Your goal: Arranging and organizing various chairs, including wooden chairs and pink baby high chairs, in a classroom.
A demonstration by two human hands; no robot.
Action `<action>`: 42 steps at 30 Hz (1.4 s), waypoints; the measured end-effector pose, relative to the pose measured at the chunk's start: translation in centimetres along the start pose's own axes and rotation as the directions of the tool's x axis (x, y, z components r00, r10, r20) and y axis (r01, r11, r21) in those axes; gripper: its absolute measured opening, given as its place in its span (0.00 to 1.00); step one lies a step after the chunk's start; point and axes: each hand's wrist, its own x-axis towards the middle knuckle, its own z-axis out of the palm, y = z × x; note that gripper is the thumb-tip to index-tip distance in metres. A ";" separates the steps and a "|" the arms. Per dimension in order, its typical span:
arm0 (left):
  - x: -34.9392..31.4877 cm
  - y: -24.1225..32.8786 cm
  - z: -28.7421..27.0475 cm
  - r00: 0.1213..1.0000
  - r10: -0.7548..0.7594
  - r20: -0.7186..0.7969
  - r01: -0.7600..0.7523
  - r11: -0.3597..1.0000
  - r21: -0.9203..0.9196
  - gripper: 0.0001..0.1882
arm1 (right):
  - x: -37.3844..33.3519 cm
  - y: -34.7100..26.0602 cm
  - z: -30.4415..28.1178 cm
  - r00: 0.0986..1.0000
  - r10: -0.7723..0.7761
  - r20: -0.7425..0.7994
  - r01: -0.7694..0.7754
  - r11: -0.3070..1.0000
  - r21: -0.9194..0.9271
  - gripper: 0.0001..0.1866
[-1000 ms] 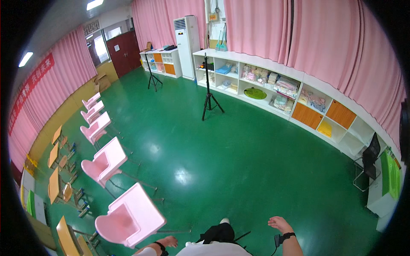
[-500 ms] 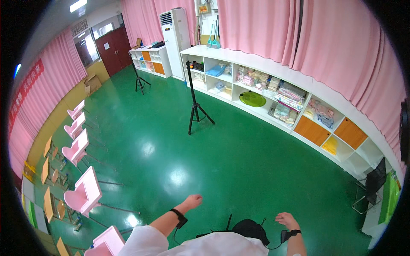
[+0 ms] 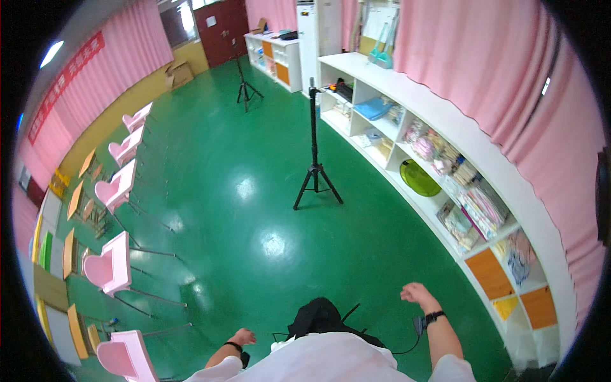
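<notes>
My left hand (image 3: 244,336) hangs low by my left side, loosely open, with nothing visible in it. A black band (image 3: 234,347) circles that wrist. Farther forward, on the right, my right hand (image 3: 417,293) is held over the green floor, fingers relaxed and slightly bent, holding nothing. Its wrist carries a black strap with a small device (image 3: 420,325), from which a thin cable runs toward my body. Neither hand touches any object. The black tripod stand (image 3: 314,169) ahead is well out of reach.
Pink high chairs (image 3: 113,264) and small wooden chairs (image 3: 76,328) line the left side. Along the right run white shelves (image 3: 356,70) with folded cloths and a green oval item (image 3: 420,177). A second tripod (image 3: 242,86) stands farther back, near a red door (image 3: 223,32).
My view has turned right and moved forward, so the shelves and tripod appear nearer. My left hand has swung back toward my body; my right hand has swung forward.
</notes>
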 end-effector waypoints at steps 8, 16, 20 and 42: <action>3.6 8.6 -0.4 0.974 -0.132 -0.184 0.182 0.940 0.288 0.10 | 26.7 -26.7 2.6 0.975 -0.143 0.170 0.149 0.989 -0.023 0.13; 12.9 38.6 -2.5 0.806 -0.033 -0.591 -0.147 0.956 -0.253 0.12 | 46.6 -50.4 7.8 0.867 -0.318 0.384 0.416 0.886 -0.205 0.22; 12.0 48.1 -2.2 0.736 0.028 -0.676 -0.247 0.942 -0.229 0.12 | 54.3 -63.6 11.6 0.837 -0.465 0.290 0.531 0.818 -0.222 0.31; 16.9 53.1 35.5 0.350 -0.814 -0.463 -0.445 0.290 -0.847 0.15 | 36.0 -73.4 43.1 -0.191 -0.441 0.877 0.876 0.326 0.355 0.11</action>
